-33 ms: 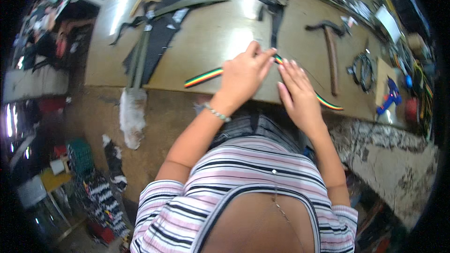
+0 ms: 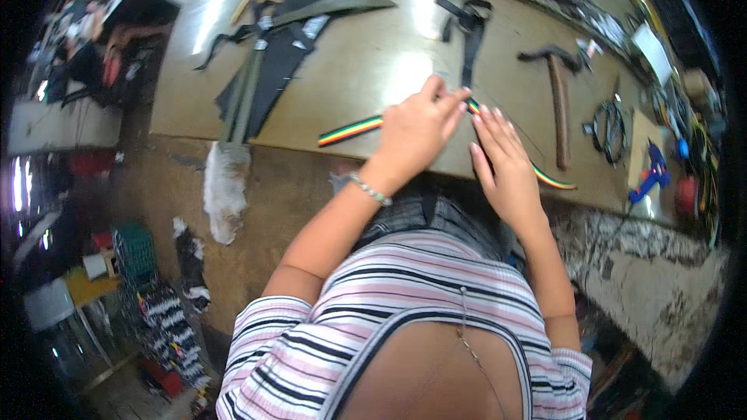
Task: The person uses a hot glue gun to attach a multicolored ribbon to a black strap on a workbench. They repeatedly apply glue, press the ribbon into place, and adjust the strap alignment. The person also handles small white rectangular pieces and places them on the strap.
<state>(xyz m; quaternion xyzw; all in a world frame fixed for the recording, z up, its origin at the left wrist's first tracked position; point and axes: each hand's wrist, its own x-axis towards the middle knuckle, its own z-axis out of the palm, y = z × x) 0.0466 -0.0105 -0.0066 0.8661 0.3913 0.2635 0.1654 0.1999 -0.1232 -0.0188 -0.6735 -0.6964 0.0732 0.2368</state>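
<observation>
A narrow black strap with red, yellow and green stripes [image 2: 350,131] runs across the table's front, passing under both my hands. My left hand [image 2: 420,128] is closed, its fingertips pinching near the strap's middle; the exact grip is partly hidden. My right hand [image 2: 504,157] lies nearly flat on the strap, fingers stretched out and close together. The strap's other end curves out beside that palm. Just beyond my fingertips, a looped black webbing strap [image 2: 472,47] reaches toward the striped one; whether they are joined I cannot tell. A thin dark thread shows beside my right hand.
A hammer [image 2: 560,105] lies on the table right of my hands, with scissors [image 2: 607,128] and a blue glue gun [image 2: 652,171] farther right. Black fabric [image 2: 292,54] and olive straps [image 2: 247,89] lie at the left; the straps reach the front edge. Long strips line the back.
The whole scene sits slightly farther right in the picture. Both hands keep the same pose on the striped strap.
</observation>
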